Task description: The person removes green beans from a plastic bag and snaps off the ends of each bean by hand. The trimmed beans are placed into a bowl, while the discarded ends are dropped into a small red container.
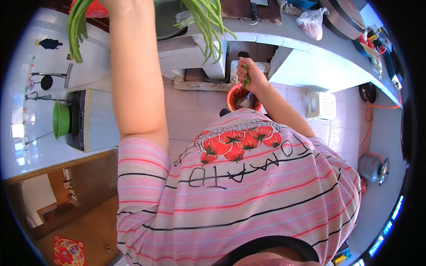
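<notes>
My left hand (pixel 128 4) is cut off by the top edge, with only its wrist end showing. A bunch of long green beans (pixel 78 31) hangs in the air on its left side, and more long beans (pixel 207 28) hang on its right, in front of the counter. The fingers are hidden, but the bunch appears gripped there. My right hand (pixel 253 74) is closed in a fist around short green bean pieces (pixel 246 75). It is held just above an orange-red bucket (pixel 230 99), which has plastic-like scraps inside.
On the counter (pixel 286 31) are a dark basin (pixel 168 28), a cleaver (pixel 255 12) on a chopping board (pixel 233 10), and a plastic bag (pixel 313 23). A cream plastic stool (pixel 322 105) stands on the tiled floor. Farther right are an orange hose (pixel 367 128) and a gas cylinder (pixel 369 168).
</notes>
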The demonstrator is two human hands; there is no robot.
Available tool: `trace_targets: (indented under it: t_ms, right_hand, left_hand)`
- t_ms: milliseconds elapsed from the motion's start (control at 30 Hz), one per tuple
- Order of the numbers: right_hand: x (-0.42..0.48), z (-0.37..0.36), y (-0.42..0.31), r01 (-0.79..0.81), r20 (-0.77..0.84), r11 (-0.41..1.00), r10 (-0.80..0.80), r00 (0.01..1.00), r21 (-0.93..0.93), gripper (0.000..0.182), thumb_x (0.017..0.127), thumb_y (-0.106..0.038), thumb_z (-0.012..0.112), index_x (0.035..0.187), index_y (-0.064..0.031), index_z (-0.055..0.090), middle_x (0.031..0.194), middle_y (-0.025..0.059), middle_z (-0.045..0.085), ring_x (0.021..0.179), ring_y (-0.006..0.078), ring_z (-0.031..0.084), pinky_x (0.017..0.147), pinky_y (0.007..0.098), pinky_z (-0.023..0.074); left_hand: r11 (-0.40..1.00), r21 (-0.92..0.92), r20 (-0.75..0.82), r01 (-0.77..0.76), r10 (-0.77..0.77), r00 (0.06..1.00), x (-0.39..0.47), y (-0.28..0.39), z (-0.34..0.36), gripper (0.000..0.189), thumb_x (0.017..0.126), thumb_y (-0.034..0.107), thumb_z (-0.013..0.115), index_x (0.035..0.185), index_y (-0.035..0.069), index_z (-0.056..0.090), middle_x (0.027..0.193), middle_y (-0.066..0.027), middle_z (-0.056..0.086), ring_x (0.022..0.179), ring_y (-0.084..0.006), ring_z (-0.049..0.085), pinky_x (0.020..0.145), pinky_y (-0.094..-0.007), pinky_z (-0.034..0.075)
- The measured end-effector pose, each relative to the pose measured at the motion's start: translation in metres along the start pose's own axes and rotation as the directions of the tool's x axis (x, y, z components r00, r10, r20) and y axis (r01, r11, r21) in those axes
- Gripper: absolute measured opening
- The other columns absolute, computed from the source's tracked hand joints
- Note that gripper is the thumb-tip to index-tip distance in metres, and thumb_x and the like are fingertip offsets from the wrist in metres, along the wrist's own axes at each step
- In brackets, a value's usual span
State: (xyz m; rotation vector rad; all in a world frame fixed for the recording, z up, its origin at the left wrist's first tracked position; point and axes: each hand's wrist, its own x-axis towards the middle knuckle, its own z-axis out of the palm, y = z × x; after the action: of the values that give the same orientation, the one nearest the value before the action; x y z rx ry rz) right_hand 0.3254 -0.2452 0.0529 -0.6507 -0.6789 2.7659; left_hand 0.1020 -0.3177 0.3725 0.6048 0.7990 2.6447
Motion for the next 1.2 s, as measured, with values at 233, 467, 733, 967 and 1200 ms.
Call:
trace_targets:
  t_ms: [233, 467, 733, 967, 1200]
  right_hand:
    - [-0.002, 0.077, -0.008, 0.451, 0.16, 0.615, -0.468, 0.869, -0.647, 0.02, 0.079, -0.014, 0.072, 0.097, -0.0064, 0.064, 0.068, -0.007, 0.048, 0.061, 0.0024, 0.04, 0.053, 0.0187, 0.0331]
    - [0.003, 0.08, -0.007, 0.493, 0.237, 0.539, -0.475, 0.847, -0.683, 0.014, 0.087, -0.017, 0.064, 0.095, -0.005, 0.064, 0.076, -0.002, 0.058, 0.067, 0.0047, 0.047, 0.06, 0.0218, 0.0405]
    - [0.008, 0.087, -0.025, 0.342, 0.224, 0.339, -0.341, 0.913, -0.877, 0.024, 0.089, -0.022, 0.048, 0.082, -0.001, 0.057, 0.065, -0.0001, 0.053, 0.052, 0.0113, 0.046, 0.05, 0.0262, 0.039]
    - [0.018, 0.037, -0.002, -0.134, -0.182, 0.955, 0.087, 0.98, -0.264, 0.018, 0.089, -0.019, 0.052, 0.078, -0.0043, 0.05, 0.063, -0.0005, 0.043, 0.049, 0.0088, 0.038, 0.043, 0.023, 0.0332]
    - [0.012, 0.091, -0.003, 0.447, 0.2, 0.624, -0.426, 0.882, -0.641, 0.026, 0.088, -0.022, 0.064, 0.105, -0.0022, 0.06, 0.066, -0.0043, 0.043, 0.058, 0.0057, 0.04, 0.049, 0.0218, 0.0332]
  left_hand:
    - [0.993, -0.095, -0.09, 0.07, -0.078, 0.993, -0.008, -0.02, 0.013, 0.032, 0.091, 0.02, 0.049, 0.062, 0.013, 0.037, 0.055, 0.0022, 0.037, 0.048, -0.0143, 0.036, 0.051, -0.0298, 0.036]
    - [0.989, -0.114, -0.066, 0.096, -0.104, 0.992, -0.003, -0.012, 0.01, 0.03, 0.087, 0.018, 0.053, 0.062, 0.013, 0.038, 0.056, 0.0013, 0.038, 0.049, -0.0148, 0.037, 0.053, -0.0306, 0.039]
    - [0.998, -0.053, -0.082, 0.015, -0.019, 0.996, -0.018, -0.018, 0.016, 0.03, 0.088, 0.018, 0.053, 0.062, 0.013, 0.037, 0.057, 0.0011, 0.038, 0.05, -0.0143, 0.038, 0.053, -0.0302, 0.039]
    - [0.995, -0.092, -0.023, 0.022, -0.024, 0.999, -0.013, 0.0, 0.025, 0.031, 0.088, 0.018, 0.054, 0.062, 0.012, 0.037, 0.058, 0.0003, 0.039, 0.05, -0.0153, 0.037, 0.054, -0.0318, 0.038]
    - [0.996, -0.086, -0.103, 0.013, -0.022, 0.994, -0.006, -0.006, 0.025, 0.029, 0.088, 0.018, 0.053, 0.065, 0.011, 0.038, 0.058, -0.0001, 0.039, 0.05, -0.016, 0.038, 0.053, -0.0322, 0.037]
